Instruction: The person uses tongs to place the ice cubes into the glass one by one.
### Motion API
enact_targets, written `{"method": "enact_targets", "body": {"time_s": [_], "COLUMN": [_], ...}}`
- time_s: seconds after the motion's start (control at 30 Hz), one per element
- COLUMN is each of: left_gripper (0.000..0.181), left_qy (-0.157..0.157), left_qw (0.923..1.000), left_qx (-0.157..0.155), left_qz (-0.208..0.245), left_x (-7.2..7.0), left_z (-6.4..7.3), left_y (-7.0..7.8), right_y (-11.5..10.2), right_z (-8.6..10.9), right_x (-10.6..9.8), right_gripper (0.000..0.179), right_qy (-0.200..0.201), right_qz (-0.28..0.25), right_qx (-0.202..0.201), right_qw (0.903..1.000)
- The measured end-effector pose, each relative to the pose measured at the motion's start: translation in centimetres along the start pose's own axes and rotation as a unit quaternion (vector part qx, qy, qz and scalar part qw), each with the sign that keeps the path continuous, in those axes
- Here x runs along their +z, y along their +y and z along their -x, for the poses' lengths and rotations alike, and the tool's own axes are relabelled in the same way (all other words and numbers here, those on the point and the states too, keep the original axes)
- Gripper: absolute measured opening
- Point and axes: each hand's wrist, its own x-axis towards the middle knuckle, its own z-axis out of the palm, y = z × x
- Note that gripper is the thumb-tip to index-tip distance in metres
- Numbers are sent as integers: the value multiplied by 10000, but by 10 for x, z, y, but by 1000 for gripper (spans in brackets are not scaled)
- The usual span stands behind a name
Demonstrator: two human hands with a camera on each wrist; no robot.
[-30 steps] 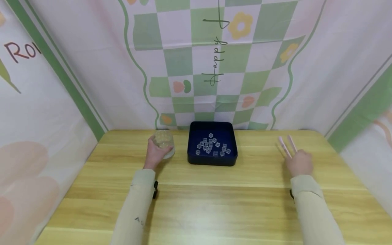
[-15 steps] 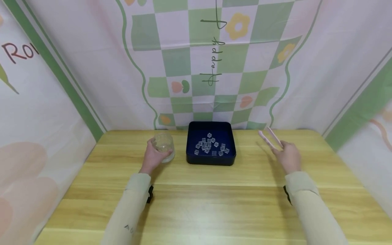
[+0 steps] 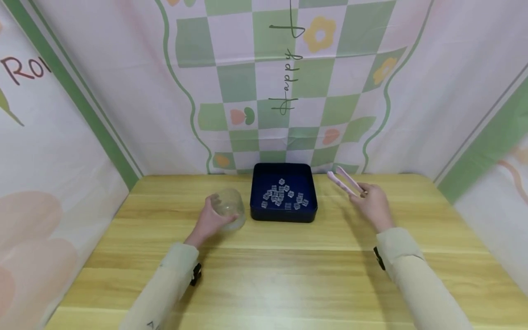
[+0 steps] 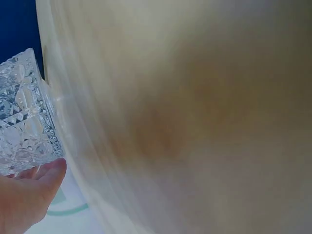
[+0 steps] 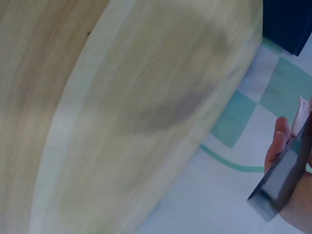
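Observation:
My left hand [image 3: 208,223] grips a clear glass [image 3: 232,211] left of the dark blue tray, its thumb and fingers around the side. The cut pattern of that glass [image 4: 23,109] shows in the left wrist view, fingertips against it. To the right of the tray, my right hand [image 3: 374,206] holds pale pink tongs [image 3: 341,183], whose two arms stand apart and point toward the tray. Nothing is between the tips. Small clear cubes [image 3: 278,196], several of them, lie inside the square tray [image 3: 283,215]. The right wrist view catches only part of the hand and tongs.
The wooden table [image 3: 272,275] extends in front of the tray and to both sides. A printed cloth [image 3: 272,82] with green checks hangs right behind the table's back edge, close to the tray. More cloth [image 3: 53,174] hangs at the left side.
My right hand has carried the tongs leftward, closer to the tray. My left hand has moved the glass slightly right and toward me. The cubes and tray stay put.

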Motion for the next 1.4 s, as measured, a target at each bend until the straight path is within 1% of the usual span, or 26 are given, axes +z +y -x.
{"method": "enact_targets", "body": {"time_s": [0.17, 0.3, 0.33, 0.4, 0.47, 0.6, 0.8, 0.97, 1.17, 1.4], "left_gripper": [103, 104, 105, 106, 107, 106, 107, 106, 105, 104], "left_qy": [-162, -342, -371, -447, -510, -677, -902, -1037, -1178, -1406], "left_qw": [9996, 9988, 9988, 9986, 9984, 9974, 9954, 9936, 9914, 9878], "left_qx": [160, 245, 218, 176, 146, 165, 237, 420, 551, 651], "left_qz": [190, 252, 251, 223, 190, 206, 226, 151, 121, 127], "left_x": [9, 15, 16, 18, 20, 24, 31, 39, 50, 62], "left_z": [11, 16, 16, 18, 21, 26, 33, 36, 37, 39], "left_y": [0, -1, -1, -1, 0, 3, 11, 17, 24, 30], "right_y": [-11, -15, -16, -18, -20, -27, -39, -48, -56, -59], "right_z": [-2, -3, -3, -3, -3, -3, -5, -8, -12, -16], "right_x": [4, 6, 7, 8, 8, 7, 7, 9, 12, 16], "right_gripper": [51, 51, 51, 50, 49, 49, 44, 36, 34, 30], "right_qy": [-163, -139, -132, -161, -272, -521, -743, -902, -1228, -1507], "right_qz": [-251, -270, -255, -223, -218, -163, -19, 351, 575, 1039], "right_qx": [16, 66, 43, -40, -152, -402, -594, -1090, -1388, -1870], "right_qw": [9996, 9995, 9996, 9996, 9993, 9977, 9955, 9893, 9810, 9652]}}
